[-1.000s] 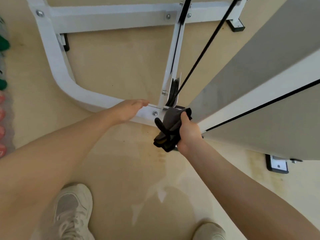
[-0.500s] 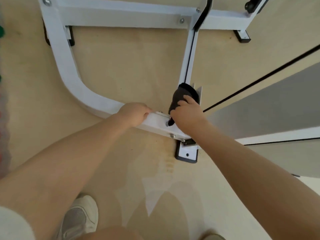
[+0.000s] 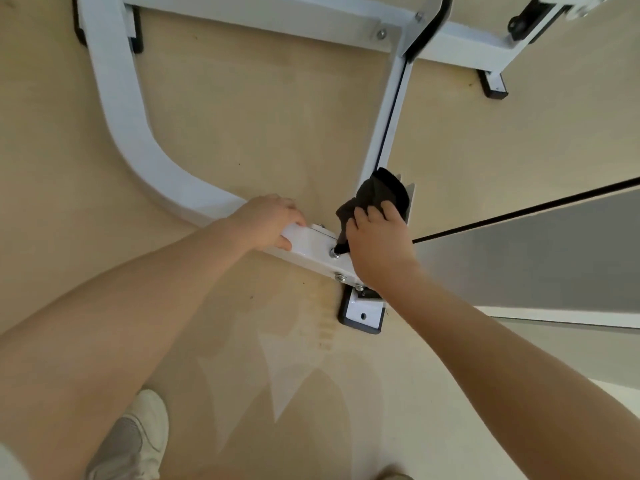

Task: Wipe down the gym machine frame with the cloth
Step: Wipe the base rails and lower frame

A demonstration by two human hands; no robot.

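The white gym machine frame [image 3: 138, 147] lies low on the beige floor, curving from the upper left down to a bolted joint near the middle. A white upright bar [image 3: 388, 123] runs from that joint toward the top. My left hand [image 3: 268, 220] grips the near frame bar, fingers curled over its edge. My right hand [image 3: 377, 244] holds a dark cloth [image 3: 379, 194] and presses it against the base of the upright bar at the joint. Bolts show on the frame just under my right hand.
A black-edged foot plate [image 3: 362, 313] sits on the floor below the joint. A grey panel with a black line [image 3: 540, 254] stands to the right. A far crossbar [image 3: 263, 19] spans the top. My white shoe [image 3: 135, 441] is at the bottom left.
My right hand has carried the cloth from in front of the joint up onto the base of the upright bar. My left hand has curled around the frame bar. The view has shifted closer.
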